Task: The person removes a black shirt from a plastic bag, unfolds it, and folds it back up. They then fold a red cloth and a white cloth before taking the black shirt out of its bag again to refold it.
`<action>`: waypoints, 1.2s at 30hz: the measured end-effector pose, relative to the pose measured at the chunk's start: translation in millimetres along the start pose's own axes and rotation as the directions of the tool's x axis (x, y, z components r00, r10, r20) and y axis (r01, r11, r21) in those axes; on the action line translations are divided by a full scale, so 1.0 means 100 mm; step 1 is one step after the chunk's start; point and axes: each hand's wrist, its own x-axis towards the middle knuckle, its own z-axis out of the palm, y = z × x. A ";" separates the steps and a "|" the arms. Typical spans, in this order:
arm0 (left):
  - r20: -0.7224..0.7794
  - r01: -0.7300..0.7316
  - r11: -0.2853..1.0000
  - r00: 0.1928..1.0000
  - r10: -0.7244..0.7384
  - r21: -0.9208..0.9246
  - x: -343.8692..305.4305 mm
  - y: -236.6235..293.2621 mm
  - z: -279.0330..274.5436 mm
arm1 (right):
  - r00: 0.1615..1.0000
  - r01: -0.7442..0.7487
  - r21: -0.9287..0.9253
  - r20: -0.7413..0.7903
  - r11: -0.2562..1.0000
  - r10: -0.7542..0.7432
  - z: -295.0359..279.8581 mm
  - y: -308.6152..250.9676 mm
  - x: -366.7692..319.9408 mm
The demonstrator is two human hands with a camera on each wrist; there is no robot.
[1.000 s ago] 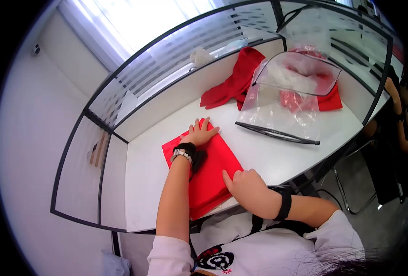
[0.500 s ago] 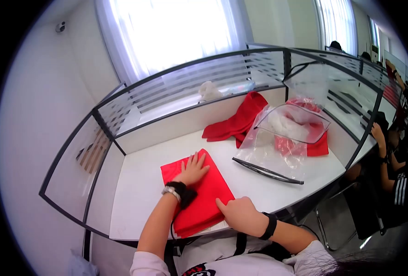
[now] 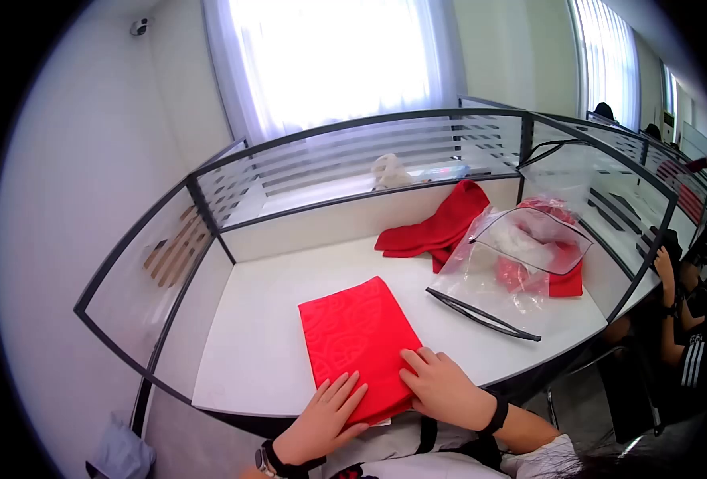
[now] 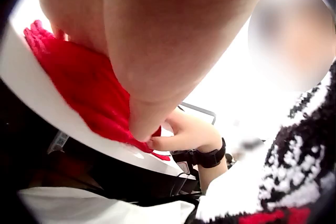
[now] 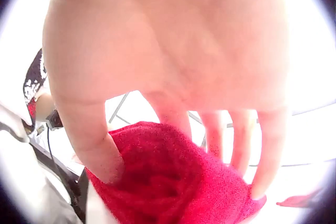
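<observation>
A folded red cloth point(image 3: 361, 335) with a faint swirling pattern lies on the white table point(image 3: 266, 351) by its front edge. My left hand point(image 3: 321, 415) rests on its near left corner, fingers straight across the top and thumb at the near edge. At the near right corner my right hand point(image 3: 447, 389) holds the fold, its fingers bent over the side. The right wrist view shows the cloth point(image 5: 173, 176) between that thumb and fingers. Both thumbs sit close together along the near edge in the left wrist view.
Another red cloth point(image 3: 437, 223) is heaped against the back panel. A clear plastic bag point(image 3: 489, 283) with black-edged openings and red and white contents lies at the right. Framed partitions point(image 3: 353, 160) surround the desk. Other people sit beyond the right side.
My left hand has drawn back from the far part of the cloth to its near edge. The right hand has turned, its fingers now over the near right corner. The head view has tilted up.
</observation>
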 end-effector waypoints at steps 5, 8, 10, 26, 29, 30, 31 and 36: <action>-0.163 0.097 0.989 0.980 -0.114 -0.110 -0.26 0.05 0.13 | 0.995 0.103 -0.126 0.009 0.987 -0.103 0.14 -0.12 -0.12; -0.332 0.067 0.995 0.942 -0.040 0.072 -0.25 -0.03 0.34 | 0.994 0.108 -0.183 -0.004 0.977 -0.110 0.28 -0.10 -0.11; -0.377 0.041 0.998 0.926 -0.022 0.043 -0.28 -0.05 0.38 | 0.992 0.084 -0.226 -0.078 0.971 -0.104 0.29 -0.11 -0.13; -0.467 -0.255 0.793 0.883 -0.042 -0.553 -0.49 0.07 -0.29 | 0.967 0.254 0.666 -0.173 0.702 -0.186 -0.75 0.06 -0.51; -0.463 -0.291 0.728 0.885 -0.041 -0.621 -0.41 -0.03 -0.27 | 0.952 0.305 0.739 -0.210 0.601 -0.224 -0.63 0.11 -0.50; -0.411 -0.235 0.672 0.904 -0.114 -0.702 -0.39 -0.06 -0.24 | 0.982 0.188 0.818 -0.164 0.544 -0.094 -0.60 0.10 -0.52; -0.351 -0.176 0.608 0.919 -0.181 -0.774 -0.36 -0.09 -0.21 | 0.994 0.075 0.882 -0.102 0.466 0.033 -0.56 0.09 -0.53; -0.318 -0.064 0.575 0.879 -0.354 -0.816 -0.10 -0.16 -0.17 | 0.975 0.035 0.927 -0.114 0.372 0.193 -0.35 0.24 -0.37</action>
